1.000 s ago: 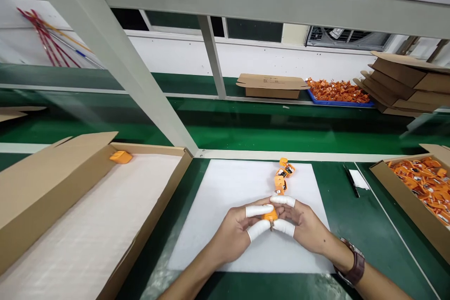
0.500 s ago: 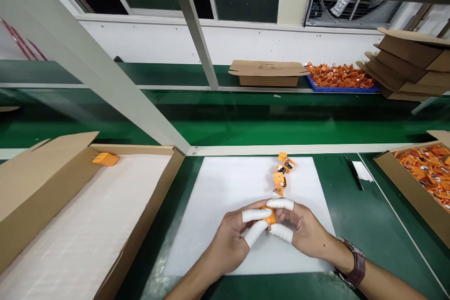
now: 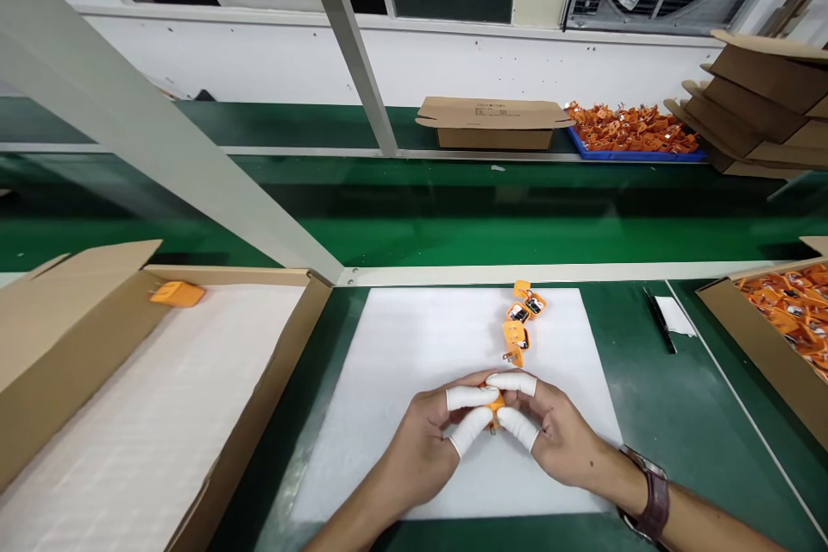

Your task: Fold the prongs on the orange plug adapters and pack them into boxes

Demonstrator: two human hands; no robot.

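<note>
Between the fingertips of both hands sits a small orange plug housing (image 3: 495, 404), mostly covered by the fingers, with a bit of metal showing at its lower end. My left hand (image 3: 435, 440) pinches it from the left with white-covered thumb and forefinger. From the right, my right hand (image 3: 549, 427) closes on it, its thumb and forefinger also in white finger covers. Just beyond the hands, several orange plug parts (image 3: 516, 333) lie in a loose row on the white sheet (image 3: 414, 336), some with dark insides and metal prongs showing.
At left stands an open cardboard box (image 3: 316, 302) lined with white, one orange plug (image 3: 178, 293) in its far corner. A box of orange parts (image 3: 793, 306) is at right, near a black pen (image 3: 660, 321). On the shelf behind are a blue tray (image 3: 640, 156) and folded cartons (image 3: 756, 108).
The fingers have closed in further around the orange plug housing, so less of it shows. The right fingertips have shifted slightly. The whole view has tilted a little downward.
</note>
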